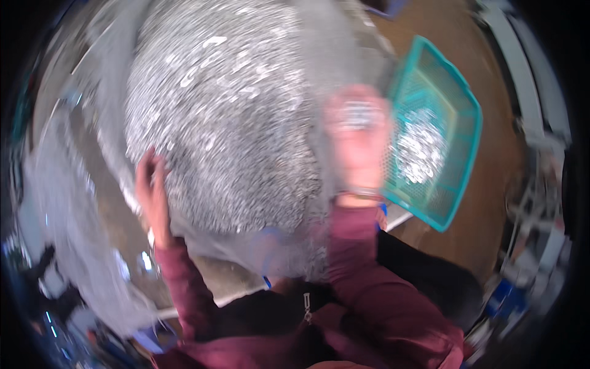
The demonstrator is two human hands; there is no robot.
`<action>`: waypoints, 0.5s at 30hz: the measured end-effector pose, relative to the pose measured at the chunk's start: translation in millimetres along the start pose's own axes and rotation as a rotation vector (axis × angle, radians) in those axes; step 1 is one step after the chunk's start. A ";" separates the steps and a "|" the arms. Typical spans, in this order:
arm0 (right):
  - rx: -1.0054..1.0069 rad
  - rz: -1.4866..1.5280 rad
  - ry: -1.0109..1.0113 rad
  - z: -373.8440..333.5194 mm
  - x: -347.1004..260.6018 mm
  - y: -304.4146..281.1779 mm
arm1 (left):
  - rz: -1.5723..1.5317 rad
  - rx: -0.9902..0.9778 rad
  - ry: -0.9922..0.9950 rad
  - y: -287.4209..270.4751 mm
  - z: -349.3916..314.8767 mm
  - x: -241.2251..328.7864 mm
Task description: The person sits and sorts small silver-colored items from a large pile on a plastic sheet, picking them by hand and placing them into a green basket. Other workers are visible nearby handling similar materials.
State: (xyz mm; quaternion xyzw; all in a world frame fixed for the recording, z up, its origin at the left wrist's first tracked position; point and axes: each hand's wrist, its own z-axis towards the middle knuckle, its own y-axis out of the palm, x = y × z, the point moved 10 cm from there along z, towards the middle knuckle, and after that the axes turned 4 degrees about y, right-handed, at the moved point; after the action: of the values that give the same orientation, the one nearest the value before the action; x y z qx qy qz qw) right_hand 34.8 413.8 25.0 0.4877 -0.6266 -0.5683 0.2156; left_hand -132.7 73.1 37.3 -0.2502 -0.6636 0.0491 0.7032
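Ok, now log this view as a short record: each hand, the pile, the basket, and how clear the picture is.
Left hand: at the pile's left edge, fingers slightly bent; grip unclear
Right hand: palm up between pile and basket, small pieces on it
Pile: many small silvery pieces, heaped on translucent sheeting
Basket: teal, perforated, right of the pile, holding a smaller heap of silvery pieces
Clarity: motion-blurred, especially the right hand; exact piece shape uncertain
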 end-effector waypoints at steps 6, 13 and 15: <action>0.538 -1.596 -0.534 -64.0 -176.9 0.1 | 0.335 0.227 -0.244 -64.9 -36.9 -173.9; 0.009 -1.975 -0.835 -8.8 -61.8 60.5 | 0.433 0.302 -0.339 -62.2 -28.4 -199.2; -0.157 -1.863 -0.435 33.8 47.3 54.4 | 0.245 0.231 -0.332 -57.2 -24.0 -200.0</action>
State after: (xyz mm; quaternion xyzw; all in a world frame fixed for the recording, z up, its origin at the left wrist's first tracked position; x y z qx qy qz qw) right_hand -33.4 383.7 52.9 0.6581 0.0265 -0.6299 -0.4116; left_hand -147.6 -63.8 -120.5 -0.2353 -0.7249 0.2502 0.5972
